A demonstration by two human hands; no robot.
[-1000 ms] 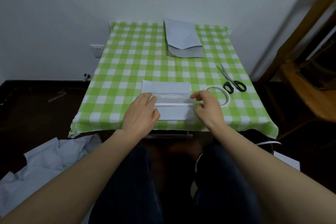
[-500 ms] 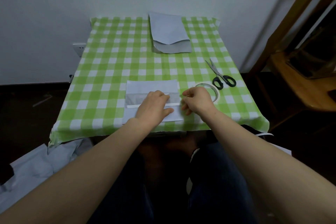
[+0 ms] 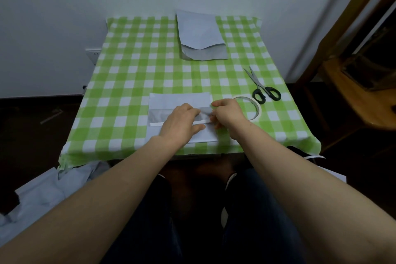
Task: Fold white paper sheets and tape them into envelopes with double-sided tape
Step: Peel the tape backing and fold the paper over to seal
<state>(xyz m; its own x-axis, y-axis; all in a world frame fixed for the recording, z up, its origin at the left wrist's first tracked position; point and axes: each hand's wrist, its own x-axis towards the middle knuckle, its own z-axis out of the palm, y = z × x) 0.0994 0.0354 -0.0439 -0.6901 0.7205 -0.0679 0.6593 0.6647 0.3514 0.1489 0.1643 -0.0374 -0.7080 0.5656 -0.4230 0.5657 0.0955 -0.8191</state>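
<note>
Head view, looking down over both bare forearms onto a tabletop [image 3: 132, 75] covered in green-and-white check. Off its near left corner, crumpled pale sheets [image 3: 42, 195] lie on the dark floor. Near the front edge, about midway along it, sits the folded white paper sheet [image 3: 171, 100], its long side parallel to that edge, with a narrow white tape strip [image 3: 156, 124] running across it. The left hand [image 3: 182, 121] lies flat on the sheet, fingers spread and pressing down over the middle of the strip, with nothing held between the fingers. Just beside it, at the sheet's right end, the right hand [image 3: 228, 113] has its fingertips drawn together in a pinch where the strip ends; whether they hold the tape backing or the paper edge I cannot tell. At the far edge, right of centre, a stack of finished envelopes [image 3: 200, 37] rests. Touching the right hand's far side is the tape roll [image 3: 256, 106], partly hidden by the hand. Black-handled scissors [image 3: 262, 88] lie near the right edge, just beyond the roll, blades pointing away.
</note>
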